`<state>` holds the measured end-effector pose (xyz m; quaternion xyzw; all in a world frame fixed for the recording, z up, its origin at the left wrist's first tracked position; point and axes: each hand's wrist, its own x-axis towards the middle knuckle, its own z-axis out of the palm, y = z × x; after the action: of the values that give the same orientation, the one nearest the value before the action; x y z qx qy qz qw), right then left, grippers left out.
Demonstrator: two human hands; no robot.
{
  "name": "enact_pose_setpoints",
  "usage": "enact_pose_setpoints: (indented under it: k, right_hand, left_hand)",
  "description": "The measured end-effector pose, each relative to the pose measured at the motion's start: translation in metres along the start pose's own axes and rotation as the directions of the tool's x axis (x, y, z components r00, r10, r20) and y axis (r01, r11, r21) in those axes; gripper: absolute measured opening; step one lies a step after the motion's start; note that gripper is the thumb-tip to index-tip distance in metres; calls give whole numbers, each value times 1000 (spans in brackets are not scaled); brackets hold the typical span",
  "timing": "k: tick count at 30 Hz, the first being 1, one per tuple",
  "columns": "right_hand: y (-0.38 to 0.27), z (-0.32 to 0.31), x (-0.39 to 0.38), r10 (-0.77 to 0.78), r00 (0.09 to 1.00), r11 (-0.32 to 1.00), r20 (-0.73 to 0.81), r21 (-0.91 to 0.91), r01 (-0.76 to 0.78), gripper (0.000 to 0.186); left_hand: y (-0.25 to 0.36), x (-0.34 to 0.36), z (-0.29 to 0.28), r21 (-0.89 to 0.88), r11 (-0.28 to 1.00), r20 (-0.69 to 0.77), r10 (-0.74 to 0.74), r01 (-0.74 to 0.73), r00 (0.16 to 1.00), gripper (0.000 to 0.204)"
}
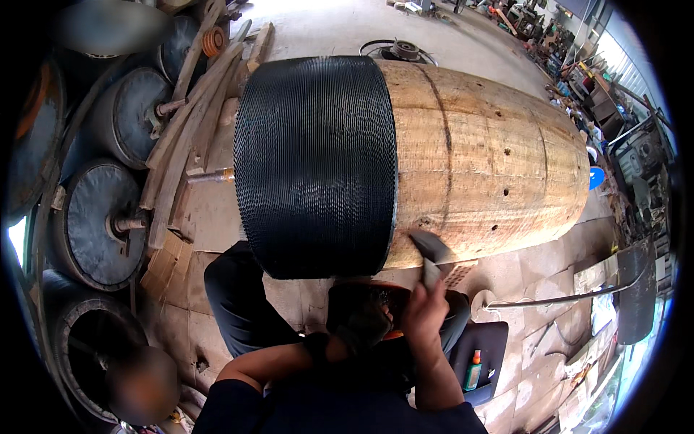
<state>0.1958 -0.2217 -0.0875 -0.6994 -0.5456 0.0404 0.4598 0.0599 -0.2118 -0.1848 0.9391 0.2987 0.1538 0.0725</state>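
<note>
At nine o'clock, black ridged banding (314, 166) wraps the tan wooden cylinder (491, 155); its bare three-o'clock stretch seems undone. Right grip (425, 312) holds a grey hammer-like tool (431, 251); left grip's (367, 324) hold I cannot tell.

A large pale-brown wooden drum (481, 155) lies horizontal, dotted with dark holes and crossed by a dark line; a black, finely ridged covering (314, 163) wraps its left part; a blurred, hammer-like tool (429, 248) tilts at its near side
</note>
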Motion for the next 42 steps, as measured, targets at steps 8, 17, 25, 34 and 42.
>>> enact_pose_setpoints:
  k: [8, 17, 25, 34, 42]
  right_hand:
    - [-13, -11, -5, 92, 992, 919, -88, 391, -51, 20]
    - [-11, -1, 1, 3, 1000, 990, -19, 144, 0, 23]
    - [19, 20, 1, 208, 966, 978, 154, -60, -201, 22]
    - [15, 17, -4, 50, 996, 984, -75, 173, -37, 17]
    - [4, 0, -14, 20, 998, 988, -68, 157, -9, 15]
  left_hand:
    - [4, 3, 5, 148, 989, 29, 0, -4, 1000, 20]
    - [-6, 8, -7, -396, 915, -152, -145, 74, 978, 20]
    - [-10, 24, -87, -143, 990, -109, -17, 2, 994, 19]
    - [-57, 60, -135, -125, 991, -446, -4, -58, 895, 16]
    - [-134, 109, -172, 216, 975, -684, 183, -44, 706, 39]
